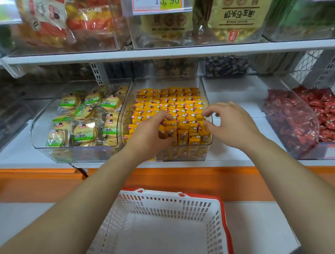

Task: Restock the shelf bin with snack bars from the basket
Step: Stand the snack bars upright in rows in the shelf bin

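A clear shelf bin (206,90) in the middle of the shelf is packed with rows of yellow snack bars (169,102) standing on end. My left hand (151,133) rests on the front rows, fingers curled and pinching the tops of the bars there. My right hand (230,123) hovers over the bin's front right corner with fingers spread and curved, fingertips at the bars, nothing held. Below, a white basket (214,221) with a red rim stands on the floor, and its inside shows no bars.
Left of the snack bin is a clear bin of green-labelled round biscuits (82,119). To the right stands a bin of red wrapped sweets (301,117). An upper shelf (166,53) with bagged snacks and a price tag (158,1) hangs above. An orange ledge (199,178) runs below.
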The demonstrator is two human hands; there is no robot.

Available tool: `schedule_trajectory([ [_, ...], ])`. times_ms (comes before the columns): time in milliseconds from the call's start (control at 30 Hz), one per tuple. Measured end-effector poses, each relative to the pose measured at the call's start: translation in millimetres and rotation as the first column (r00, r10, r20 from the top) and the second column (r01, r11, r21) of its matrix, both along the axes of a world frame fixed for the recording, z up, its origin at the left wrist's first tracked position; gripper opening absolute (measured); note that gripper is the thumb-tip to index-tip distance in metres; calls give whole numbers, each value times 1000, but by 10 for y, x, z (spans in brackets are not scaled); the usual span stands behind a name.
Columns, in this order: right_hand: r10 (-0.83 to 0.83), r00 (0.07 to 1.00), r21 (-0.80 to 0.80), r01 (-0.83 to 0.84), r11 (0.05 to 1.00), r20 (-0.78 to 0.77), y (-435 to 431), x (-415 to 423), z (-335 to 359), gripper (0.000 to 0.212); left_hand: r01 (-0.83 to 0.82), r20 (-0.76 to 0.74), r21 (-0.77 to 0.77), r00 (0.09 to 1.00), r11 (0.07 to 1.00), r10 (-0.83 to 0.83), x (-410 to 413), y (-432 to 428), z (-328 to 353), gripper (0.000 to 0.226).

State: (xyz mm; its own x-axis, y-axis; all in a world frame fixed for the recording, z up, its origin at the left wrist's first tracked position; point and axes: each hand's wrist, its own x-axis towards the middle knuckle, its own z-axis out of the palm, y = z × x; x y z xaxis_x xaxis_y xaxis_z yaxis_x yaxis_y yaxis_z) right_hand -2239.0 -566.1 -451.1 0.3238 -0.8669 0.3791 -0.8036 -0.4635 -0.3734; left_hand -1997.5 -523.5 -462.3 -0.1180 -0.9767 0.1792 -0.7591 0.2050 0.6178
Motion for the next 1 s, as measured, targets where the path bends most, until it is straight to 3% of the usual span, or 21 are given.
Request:
schedule_trajectory([
  [200, 84, 996, 131, -86, 988, 25, 30, -63, 45, 15, 4, 113, 21, 994, 1000, -6, -44, -2, -78, 44],
  [433, 114, 993, 198, -109, 974, -15, 127, -85, 11, 17, 43, 58, 74, 997, 996, -47, -12, 31, -30, 27],
  [533, 102, 990, 137, -88, 987, -95, 151, -96, -29, 30, 46, 78, 92, 996, 995, -53, -19, -10, 86, 17],
  [600, 95, 981, 120, -75, 990, -172, 176, -76, -62, 43, 52, 87, 16, 995, 998, -54, -86, -128, 206, 16],
  [700, 82, 967, 122, -53, 991, -243, 216, -16, -127, 55, 71, -8, -16, 997, 997, -71, -316, -407, 336, 9],
  [900, 16, 970, 55, -3, 998, -242, 368, 104, -243, 34, 211, 115, 258, 962, 943, -247, -633, -926, 291, 11],
  [1000, 9, 972, 25, -3, 1000, -236, 488, 102, -305, 34, 243, 113, 297, 951, 923, -287, -615, -994, 230, 5],
])
